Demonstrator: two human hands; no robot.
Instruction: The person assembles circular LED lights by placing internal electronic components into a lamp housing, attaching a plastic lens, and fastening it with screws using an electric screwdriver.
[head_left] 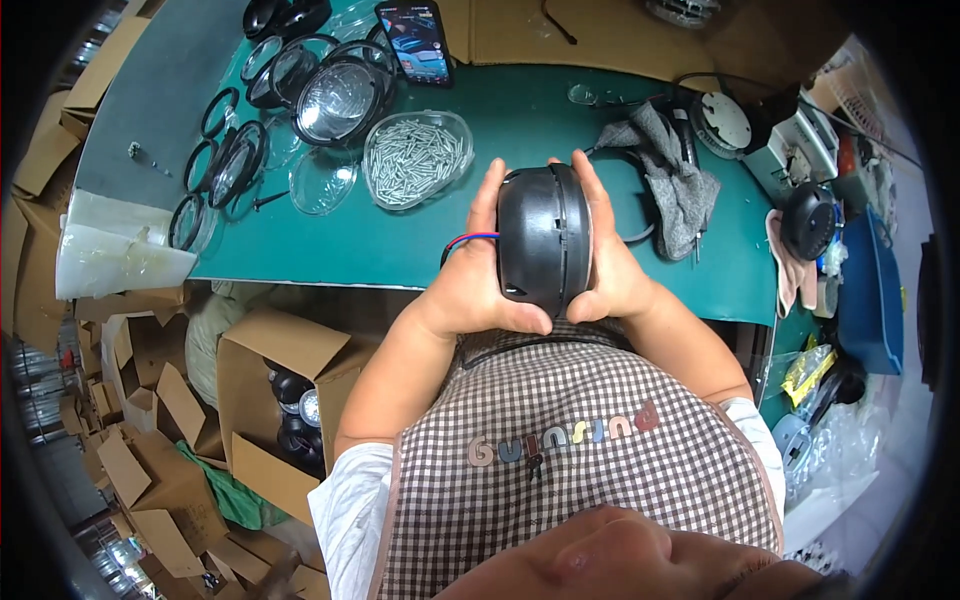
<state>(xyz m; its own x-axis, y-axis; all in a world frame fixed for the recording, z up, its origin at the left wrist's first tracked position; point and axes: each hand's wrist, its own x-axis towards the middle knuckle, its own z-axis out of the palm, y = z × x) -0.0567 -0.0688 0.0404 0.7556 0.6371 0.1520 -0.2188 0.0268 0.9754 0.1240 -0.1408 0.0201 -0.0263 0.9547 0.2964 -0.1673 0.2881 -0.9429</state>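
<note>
The left hand (475, 280) and right hand (618, 265) grasp a black housing (532, 240) between them, thumbs at its near end, to the right of the clear plastic tub (402, 206) and closer to the body. Smooth, glossy and drum-like, the housing stands on edge: its rounded back points left, its seamed rim right, and its longer visible axis runs from near to far. Red and blue wires (470, 238) leave its left side. The tub, roundly triangular, holds shiny metal screws (418, 158). Left of and beyond it lie ribbed, transparent round lenses (340, 100) in black rings; well right of it, a crumpled, fuzzy grey cloth (675, 190) rests on the smooth green bench (540, 115).
</note>
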